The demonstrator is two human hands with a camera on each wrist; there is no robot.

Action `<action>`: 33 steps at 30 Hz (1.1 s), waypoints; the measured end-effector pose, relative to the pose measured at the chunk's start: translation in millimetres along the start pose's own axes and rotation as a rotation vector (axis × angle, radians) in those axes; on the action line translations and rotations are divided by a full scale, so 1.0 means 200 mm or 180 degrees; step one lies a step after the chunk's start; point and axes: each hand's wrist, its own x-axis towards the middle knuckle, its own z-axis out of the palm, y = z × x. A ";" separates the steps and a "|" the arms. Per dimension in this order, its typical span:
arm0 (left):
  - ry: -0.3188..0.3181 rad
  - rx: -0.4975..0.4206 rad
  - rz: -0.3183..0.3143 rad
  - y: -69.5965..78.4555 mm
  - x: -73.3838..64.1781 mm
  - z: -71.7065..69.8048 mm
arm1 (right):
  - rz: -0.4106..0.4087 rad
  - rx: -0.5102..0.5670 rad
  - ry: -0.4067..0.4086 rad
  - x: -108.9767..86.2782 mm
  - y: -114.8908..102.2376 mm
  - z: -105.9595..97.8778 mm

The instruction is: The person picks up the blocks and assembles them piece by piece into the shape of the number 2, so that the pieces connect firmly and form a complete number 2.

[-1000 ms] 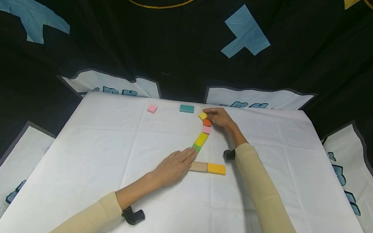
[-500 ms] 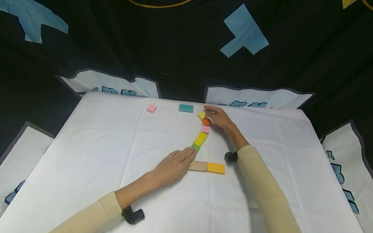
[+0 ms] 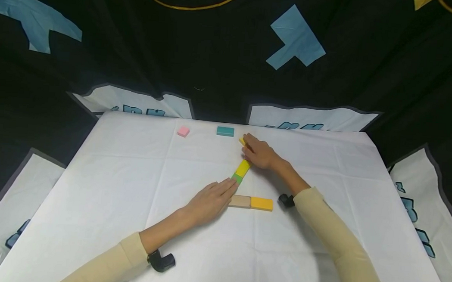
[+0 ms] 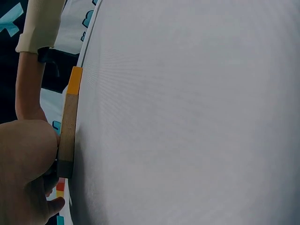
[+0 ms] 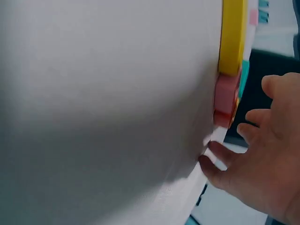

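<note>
My left hand [image 3: 212, 200] lies with extended fingers at the near end of a curved row, its fingertips at a green block [image 3: 237, 178]. Beyond that come a yellow block [image 3: 242, 168], a pink block [image 5: 227, 93] and a red-orange block [image 5: 222, 119]. My right hand [image 3: 260, 154] hovers over those last two and hides them in the head view; a small yellow block [image 3: 242, 140] peeks out past its fingers. Fingers stand spread beside the row in the right wrist view, gripping nothing. A wooden block [image 3: 240, 201] touches an orange-yellow block [image 3: 262, 203] near my left hand.
Toward the far edge of the white-covered table [image 3: 130, 187] lie a teal block [image 3: 225, 131] and a pink block [image 3: 183, 131]. A black curtain [image 3: 215, 62] hangs behind. Each wrist carries a dark camera mount [image 3: 161, 261].
My right hand has shifted from the row's far end toward me, now covering the orange and pink blocks. My left hand has stayed in place.
</note>
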 end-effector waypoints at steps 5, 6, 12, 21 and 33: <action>0.0010 -0.0019 0.0002 0.00 0.00 0.00 | 0.0061 -0.0516 -0.0126 -0.04 -0.02 0.03; 0.0007 -0.0023 -0.0001 0.00 0.00 0.00 | 0.0063 -0.0564 -0.0139 -0.05 -0.03 0.04; -0.0009 -0.0033 -0.0016 0.00 0.00 -0.01 | 0.0007 -0.0867 -0.0169 -0.06 -0.03 0.04; 0.0015 0.0045 0.0010 0.00 0.00 -0.01 | -0.0093 -0.1204 -0.0124 -0.05 -0.03 0.06; -0.0044 -0.0224 -0.0076 -0.02 0.02 -0.05 | -0.0129 -0.1125 -0.0093 -0.06 -0.03 0.07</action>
